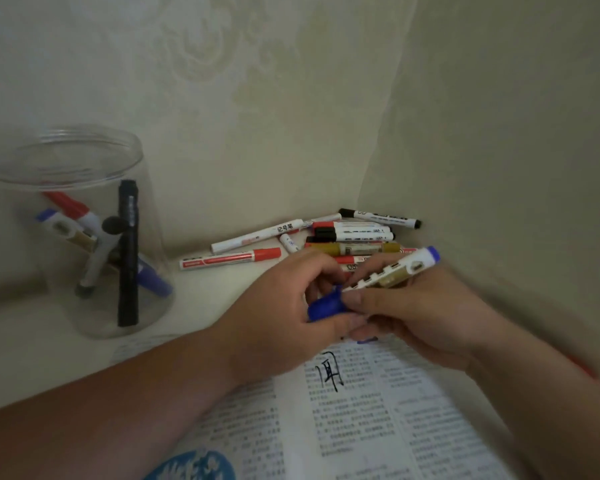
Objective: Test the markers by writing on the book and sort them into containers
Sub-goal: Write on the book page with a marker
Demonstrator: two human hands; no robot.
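- Right hand (pixel 420 317): fingers curled round a white-barrelled marker with a blue end (pixel 392 271); held slantwise above the book, tip toward my other hand
- Left hand (pixel 281 299): pinches the marker's blue cap (pixel 326 308); coming off or going on, I cannot tell
- Open printed book (pixel 361 410): flat beneath both hands for test strokes; one black handwritten character (pixel 329 374)
- Clear plastic jar (pixel 59 299): upright on the pale tabletop (pixel 205 299), left; markers inside
- Loose heap of markers (pixel 354 237): in the corner; my hands cover its near edge

The left hand (pixel 284 306) and right hand (pixel 423 317) are seen bare, as are both forearms (pixel 118 410). A thin red streak (pixel 584 367) is seen beside the right forearm, too blurred to be identified.
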